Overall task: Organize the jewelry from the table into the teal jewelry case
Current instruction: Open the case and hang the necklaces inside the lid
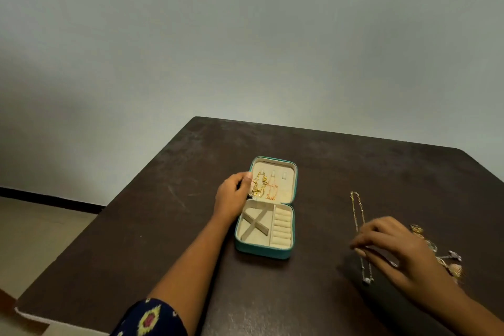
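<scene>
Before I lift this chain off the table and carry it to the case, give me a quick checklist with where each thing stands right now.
1. Teal case open, lid laid back: ok.
2. Left hand steadying the lid edge: ok.
3. Right hand fingertips on the long chain: ok.
4. Chain actually pinched: cannot tell.
5. Chain clear of the jewelry pile: cannot tell, hand covers it.
6. Third lid hook free, two chains hanging beside it: ok.

No readable text, labels or numbers appear anywhere.

Head-worn camera looks forward and down (wide-angle) over the table (327, 161)
</scene>
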Available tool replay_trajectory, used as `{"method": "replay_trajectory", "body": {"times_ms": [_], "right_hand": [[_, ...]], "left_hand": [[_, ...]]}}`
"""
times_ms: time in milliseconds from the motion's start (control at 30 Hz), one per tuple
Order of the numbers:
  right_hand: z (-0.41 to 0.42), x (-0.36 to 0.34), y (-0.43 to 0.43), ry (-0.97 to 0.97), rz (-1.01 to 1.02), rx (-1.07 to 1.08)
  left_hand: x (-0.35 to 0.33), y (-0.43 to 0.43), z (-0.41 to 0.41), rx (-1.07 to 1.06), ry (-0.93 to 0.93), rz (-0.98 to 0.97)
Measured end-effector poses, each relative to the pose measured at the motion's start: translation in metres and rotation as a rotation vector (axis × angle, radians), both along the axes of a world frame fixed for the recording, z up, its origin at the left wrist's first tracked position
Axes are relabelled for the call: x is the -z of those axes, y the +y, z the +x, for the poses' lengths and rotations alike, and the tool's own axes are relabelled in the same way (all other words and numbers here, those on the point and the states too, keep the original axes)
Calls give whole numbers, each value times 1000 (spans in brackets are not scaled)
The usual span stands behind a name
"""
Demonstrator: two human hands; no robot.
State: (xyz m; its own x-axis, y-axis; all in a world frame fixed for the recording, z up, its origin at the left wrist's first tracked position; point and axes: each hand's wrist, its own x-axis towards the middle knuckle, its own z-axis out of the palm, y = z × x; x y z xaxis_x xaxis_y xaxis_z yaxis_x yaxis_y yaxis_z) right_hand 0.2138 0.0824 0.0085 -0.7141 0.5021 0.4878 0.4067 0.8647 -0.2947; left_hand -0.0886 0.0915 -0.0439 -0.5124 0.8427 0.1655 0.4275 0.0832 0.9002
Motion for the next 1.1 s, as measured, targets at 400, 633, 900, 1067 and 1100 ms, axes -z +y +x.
{"method": "replay_trajectory", "body": {"times_ms": [400,633,900,1067,1100], "right_hand": [[56,57,-17,97,-72,154],[45,62,-15,49,72,162],[39,68,-18,-51,199,142],[39,68,-18,-67,206,123],[39,68,-18,-65,204,121]], "left_hand": [[-9,-4,-1,-33,-122,40],[-27,8,-2,-77,-184,40],[-96,49,74,182,212,171],[-82,77,138,382,287,27],[-76,82,147,403,286,-11]]}}
